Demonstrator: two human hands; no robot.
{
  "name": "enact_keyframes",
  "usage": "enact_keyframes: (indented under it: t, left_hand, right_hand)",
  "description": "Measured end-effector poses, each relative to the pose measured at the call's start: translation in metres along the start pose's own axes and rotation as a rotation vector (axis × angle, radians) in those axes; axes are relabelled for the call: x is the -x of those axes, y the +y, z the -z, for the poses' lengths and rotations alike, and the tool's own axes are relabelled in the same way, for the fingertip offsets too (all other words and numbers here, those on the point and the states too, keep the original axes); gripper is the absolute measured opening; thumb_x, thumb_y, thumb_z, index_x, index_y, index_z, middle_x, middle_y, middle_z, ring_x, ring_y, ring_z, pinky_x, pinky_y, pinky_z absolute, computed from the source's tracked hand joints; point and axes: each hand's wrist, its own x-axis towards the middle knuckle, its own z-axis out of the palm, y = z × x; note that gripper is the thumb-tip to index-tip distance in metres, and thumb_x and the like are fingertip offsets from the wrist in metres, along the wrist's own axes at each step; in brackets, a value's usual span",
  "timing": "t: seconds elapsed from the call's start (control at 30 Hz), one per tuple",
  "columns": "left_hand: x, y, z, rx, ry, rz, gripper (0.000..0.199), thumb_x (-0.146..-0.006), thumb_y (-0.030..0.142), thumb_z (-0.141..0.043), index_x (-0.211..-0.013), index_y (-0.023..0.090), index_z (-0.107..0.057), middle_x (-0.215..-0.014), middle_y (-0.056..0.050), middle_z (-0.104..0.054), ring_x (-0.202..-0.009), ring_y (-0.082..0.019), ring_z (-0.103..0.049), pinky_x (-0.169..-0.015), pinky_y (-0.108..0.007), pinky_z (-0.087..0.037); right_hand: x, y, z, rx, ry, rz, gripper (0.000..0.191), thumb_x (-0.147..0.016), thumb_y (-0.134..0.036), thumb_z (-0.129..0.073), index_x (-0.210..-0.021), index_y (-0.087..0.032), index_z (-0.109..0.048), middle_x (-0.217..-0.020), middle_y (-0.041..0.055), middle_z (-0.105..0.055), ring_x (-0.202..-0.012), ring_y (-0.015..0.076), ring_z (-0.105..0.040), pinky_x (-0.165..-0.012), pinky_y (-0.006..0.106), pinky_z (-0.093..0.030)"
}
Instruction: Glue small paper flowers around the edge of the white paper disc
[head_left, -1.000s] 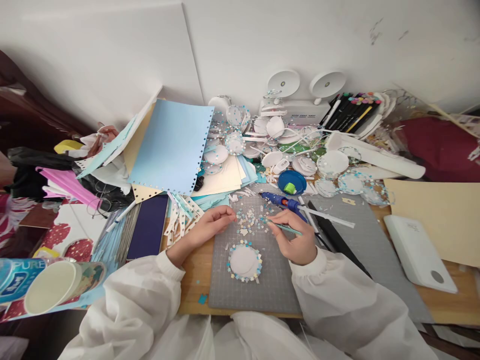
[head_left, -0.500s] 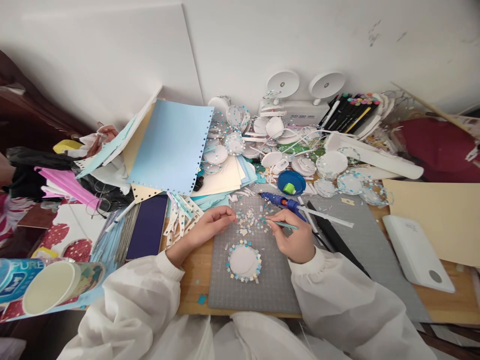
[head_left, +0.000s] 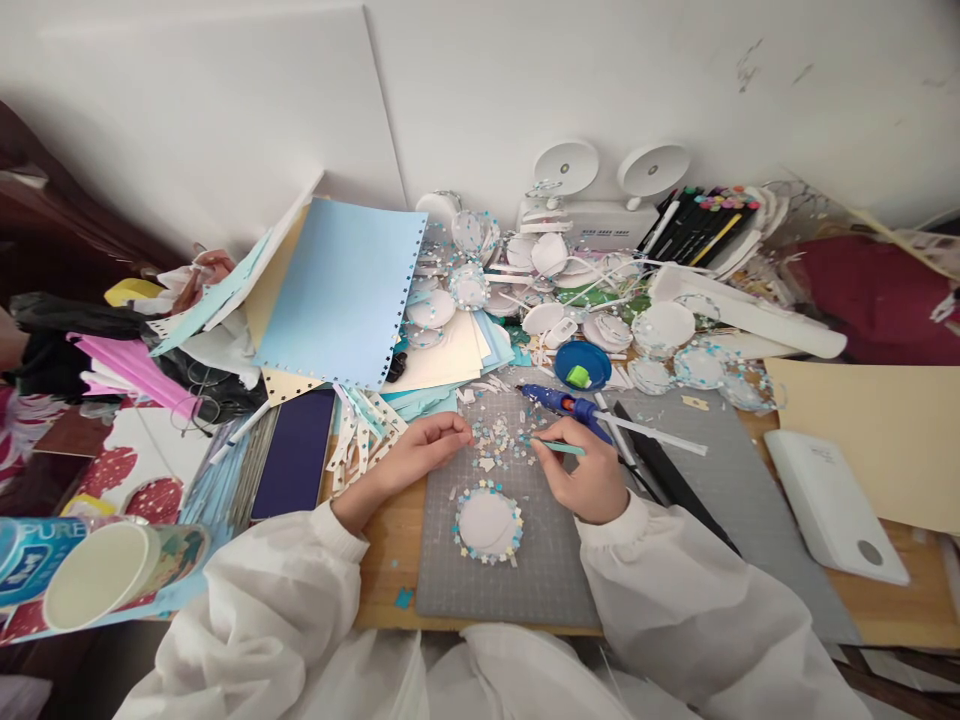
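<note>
Fingers [head_left: 574,432] of the right hand [head_left: 591,475] are pinched around a slim teal tool [head_left: 564,448], its tip pointing left at the edge of a scatter of tiny paper stars [head_left: 495,445]; whether that tip grips one is too small to tell. Opposite, the left hand [head_left: 427,448] rests just beside the same scatter, fingers loosely curled with the thumb near the index finger; I cannot tell if anything is held between them. Nearer the body, a white disc [head_left: 487,520] ringed with blue, white and cream stars lies flat on the gridded gray cutting mat [head_left: 517,598], apart from both hands. Beyond the right hand lie a blue glue gun [head_left: 551,399] and a round blue dish [head_left: 564,368] with a green lump [head_left: 577,377] in it. Star-punched paper strips [head_left: 367,440] lie beside the left forearm.
</note>
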Motion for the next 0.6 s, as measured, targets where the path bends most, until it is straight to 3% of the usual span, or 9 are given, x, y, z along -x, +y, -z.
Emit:
enact_keyframes:
  t: [0.2,0.33,0.5,0.6]
  left_hand:
    - [0.0,-0.001,0.0,0.018,-0.008,-0.011,0.031,-0.086,0.045,-0.059,-0.082,0.015,-0.056,-0.059,0.006,-0.035,-0.049,-0.006,-0.026,-0.047,-0.022,-0.017]
    - [0.001,-0.001,0.001,0.008,-0.014,-0.018,0.03,-0.088,0.044,-0.057,-0.083,0.014,-0.057,-0.059,0.006,-0.034,-0.05,-0.006,-0.026,-0.047,-0.022,-0.017]
    - [0.0,0.0,0.0,-0.013,-0.004,-0.025,0.031,-0.087,0.045,-0.058,-0.083,0.014,-0.057,-0.06,0.006,-0.036,-0.05,-0.006,-0.027,-0.047,-0.022,-0.019]
    - [0.001,0.003,-0.001,-0.071,0.001,-0.031,0.033,-0.084,0.046,-0.06,-0.083,0.013,-0.06,-0.061,0.005,-0.041,-0.052,-0.007,-0.031,-0.049,-0.021,-0.023]
  right_hand:
    - [-0.001,-0.001,-0.002,-0.003,0.008,0.024,0.008,-0.084,-0.016,-0.057,-0.081,-0.023,-0.055,-0.075,0.0038,-0.066,-0.068,0.0178,-0.065,-0.061,0.028,-0.051]
    - [-0.001,-0.002,-0.004,-0.058,0.046,0.012,0.009,-0.084,-0.015,-0.058,-0.08,-0.023,-0.056,-0.071,0.0022,-0.064,-0.064,0.0167,-0.063,-0.06,0.029,-0.052]
    - [0.0,-0.008,-0.001,-0.279,0.134,-0.032,0.012,-0.084,-0.012,-0.06,-0.079,-0.023,-0.059,-0.06,0.0002,-0.058,-0.073,0.0203,-0.067,-0.07,0.034,-0.056]
    - [0.0,-0.013,-0.002,-0.487,0.181,-0.05,0.011,-0.084,-0.013,-0.062,-0.081,-0.023,-0.059,-0.057,-0.0021,-0.055,-0.068,0.0191,-0.066,-0.071,0.037,-0.058]
